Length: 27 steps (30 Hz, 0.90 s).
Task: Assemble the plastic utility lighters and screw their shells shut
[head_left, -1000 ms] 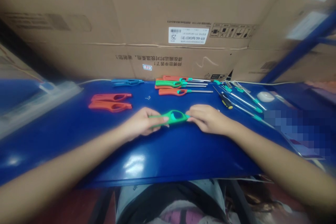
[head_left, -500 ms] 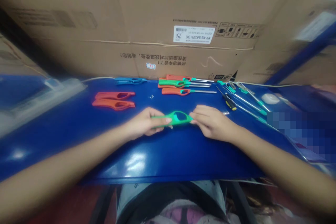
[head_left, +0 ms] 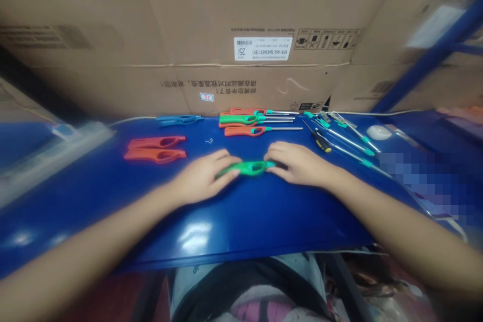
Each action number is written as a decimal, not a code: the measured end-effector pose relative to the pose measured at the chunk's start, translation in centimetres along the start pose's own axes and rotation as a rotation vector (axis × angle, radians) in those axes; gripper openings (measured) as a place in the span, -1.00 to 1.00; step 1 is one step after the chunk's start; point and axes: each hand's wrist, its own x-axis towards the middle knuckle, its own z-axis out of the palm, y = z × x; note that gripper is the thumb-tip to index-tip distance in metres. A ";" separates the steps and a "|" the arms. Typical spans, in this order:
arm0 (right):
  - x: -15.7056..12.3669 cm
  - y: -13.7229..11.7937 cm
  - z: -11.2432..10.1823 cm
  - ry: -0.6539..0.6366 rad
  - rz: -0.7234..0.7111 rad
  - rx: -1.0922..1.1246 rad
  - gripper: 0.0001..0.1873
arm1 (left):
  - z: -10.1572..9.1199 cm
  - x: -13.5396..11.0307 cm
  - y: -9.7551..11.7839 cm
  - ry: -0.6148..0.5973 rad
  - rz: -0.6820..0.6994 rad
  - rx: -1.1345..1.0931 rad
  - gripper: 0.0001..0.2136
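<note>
A green plastic lighter handle (head_left: pixel 247 168) with an oval hole lies low over the blue table (head_left: pixel 241 221), held at both ends. My left hand (head_left: pixel 202 178) grips its left end with fingers curled round it. My right hand (head_left: pixel 296 163) pinches its right end. Both hands rest near the middle of the table.
Two orange handle shells (head_left: pixel 154 149) lie at the left, a blue handle (head_left: pixel 179 119) behind them. Finished orange and green lighters (head_left: pixel 252 123) lie at the back. Metal rods with teal tips (head_left: pixel 347 136), a black-and-yellow screwdriver (head_left: pixel 320 141) and a white disc (head_left: pixel 378 132) lie at the right. Cardboard boxes (head_left: pixel 226 35) wall the back.
Both hands have lowered the green handle and tilted it flatter toward the table. The view shifted slightly.
</note>
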 end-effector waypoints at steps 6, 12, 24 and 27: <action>0.0 0.4 -0.1 -0.031 0.050 -0.024 -0.85 | 0.3 0.3 -0.8 -0.024 -0.007 0.008 -0.64; 0.0 0.7 0.0 -0.038 0.067 -0.061 -0.81 | 0.4 0.2 -0.9 -0.023 -0.001 0.020 -0.65; -0.1 0.4 1.0 0.031 -0.049 -0.142 -0.72 | 1.2 -0.3 -1.2 0.036 0.049 0.026 -0.66; 0.1 0.0 0.4 -0.015 0.045 -0.111 -0.80 | 1.1 0.0 -1.2 0.029 0.038 0.054 -0.67</action>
